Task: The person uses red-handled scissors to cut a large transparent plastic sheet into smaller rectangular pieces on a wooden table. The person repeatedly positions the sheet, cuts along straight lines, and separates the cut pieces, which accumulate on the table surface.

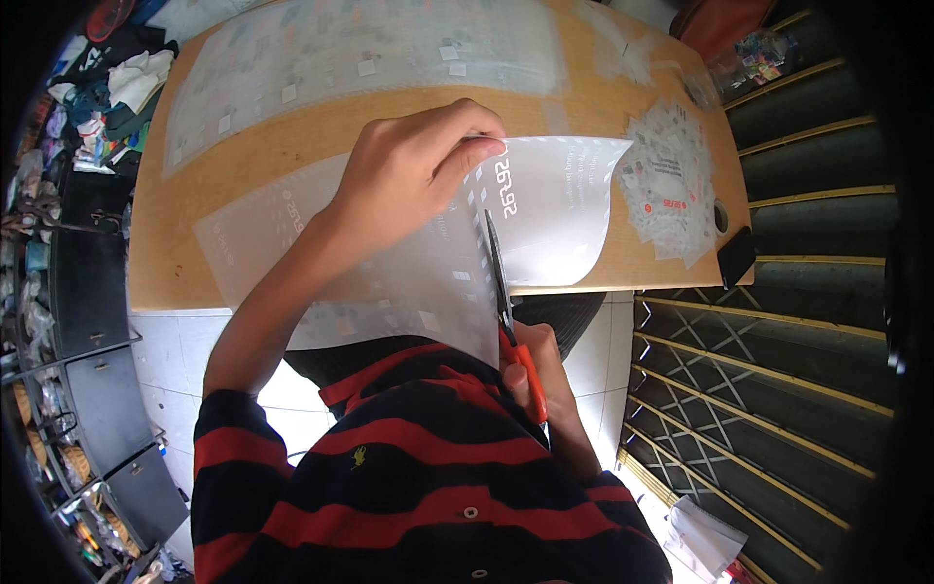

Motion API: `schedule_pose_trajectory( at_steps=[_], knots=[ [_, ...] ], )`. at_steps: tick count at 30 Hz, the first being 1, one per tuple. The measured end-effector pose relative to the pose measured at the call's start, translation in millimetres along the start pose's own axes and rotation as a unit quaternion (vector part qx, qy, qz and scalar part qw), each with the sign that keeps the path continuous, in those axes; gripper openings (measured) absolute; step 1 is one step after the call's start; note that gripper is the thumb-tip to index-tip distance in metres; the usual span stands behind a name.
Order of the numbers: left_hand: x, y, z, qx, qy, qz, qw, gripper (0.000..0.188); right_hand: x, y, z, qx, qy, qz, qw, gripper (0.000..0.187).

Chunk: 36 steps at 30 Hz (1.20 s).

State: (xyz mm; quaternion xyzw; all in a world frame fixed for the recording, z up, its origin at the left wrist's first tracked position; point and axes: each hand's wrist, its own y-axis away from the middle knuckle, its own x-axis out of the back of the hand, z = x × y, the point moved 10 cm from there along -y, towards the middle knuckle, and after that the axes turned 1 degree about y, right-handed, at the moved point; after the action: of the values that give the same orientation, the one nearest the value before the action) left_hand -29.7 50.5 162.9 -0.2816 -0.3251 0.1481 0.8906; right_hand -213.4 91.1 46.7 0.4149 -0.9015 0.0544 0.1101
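Note:
A large translucent printed sheet [409, 263] hangs over the near edge of the wooden table, its right part [559, 204] curling upward. My left hand [409, 165] reaches across it and pinches its far edge between thumb and fingers. My right hand [550, 365] is wrapped round the red-orange handles of a pair of scissors [531, 375], below the table's near edge. The dark blades point away from me and lie along the line between the sheet's two parts, beside a printed strip. Some of the right hand's fingers are hidden behind the handles.
The wooden table [263, 151] holds another large printed sheet [379, 49] at the far side. A pile of small cut pieces [666, 185] lies on the right, with a black object [736, 258] at the corner. Dark cabinets [92, 282] stand left; a folding metal gate [778, 331] stands right.

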Motion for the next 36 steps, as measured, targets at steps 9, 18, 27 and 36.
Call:
schedule_pose_trajectory(
  at_steps=[9,18,27,36],
  knots=[
    [-2,-2,-4,0.055,0.069,-0.022,0.996,0.008,1,-2,4,-0.003,-0.007,-0.019,1.0,0.046],
    [-9,-6,-7,0.117,0.15,-0.05,0.98,0.006,2,-6,5,-0.031,-0.014,-0.025,0.999,0.057],
    [-11,-6,-9,0.126,0.154,-0.095,0.975,0.011,5,-7,10,-0.007,-0.059,-0.008,0.998,0.058],
    [-13,23,-48,0.282,0.166,-0.199,0.924,0.019,11,-7,19,0.016,0.008,0.001,1.0,0.06]
  ],
)
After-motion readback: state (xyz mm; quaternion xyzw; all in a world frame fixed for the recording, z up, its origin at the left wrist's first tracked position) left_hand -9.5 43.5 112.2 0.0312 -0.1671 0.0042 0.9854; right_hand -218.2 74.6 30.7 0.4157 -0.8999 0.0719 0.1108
